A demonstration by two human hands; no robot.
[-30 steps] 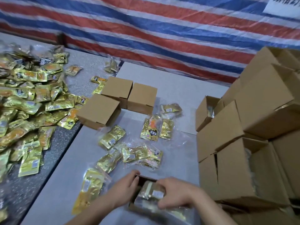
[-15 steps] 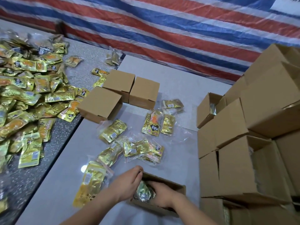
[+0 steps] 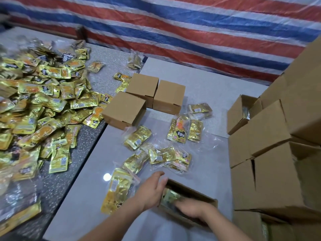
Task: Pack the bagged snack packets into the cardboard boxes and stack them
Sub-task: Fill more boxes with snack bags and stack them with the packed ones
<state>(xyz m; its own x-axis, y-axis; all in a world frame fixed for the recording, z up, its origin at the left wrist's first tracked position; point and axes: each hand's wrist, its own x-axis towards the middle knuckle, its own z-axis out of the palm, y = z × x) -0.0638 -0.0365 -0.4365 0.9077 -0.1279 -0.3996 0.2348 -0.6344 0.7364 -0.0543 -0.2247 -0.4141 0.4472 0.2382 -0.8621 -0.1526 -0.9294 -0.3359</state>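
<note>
An open cardboard box (image 3: 199, 193) lies at the near edge of the grey table, with a clear bag of gold snack packets (image 3: 171, 197) inside it. My left hand (image 3: 152, 190) rests against the box's left end, fingers straight. My right hand (image 3: 192, 209) reaches into the box and lies on the bag, blurred, fingers stretched out. Several more bagged packets (image 3: 161, 154) lie on the table just beyond, one bag (image 3: 118, 188) to the left of my left hand.
Three shut cardboard boxes (image 3: 144, 100) sit at mid-table. A tall stack of boxes (image 3: 278, 145), some open, fills the right side. A heap of loose gold packets (image 3: 40, 105) covers the dark speckled table on the left. A striped tarpaulin hangs behind.
The bag has gone from on top of the box down into it. My right hand has sunk deeper into the box; my left hand has shifted to the box's left end.
</note>
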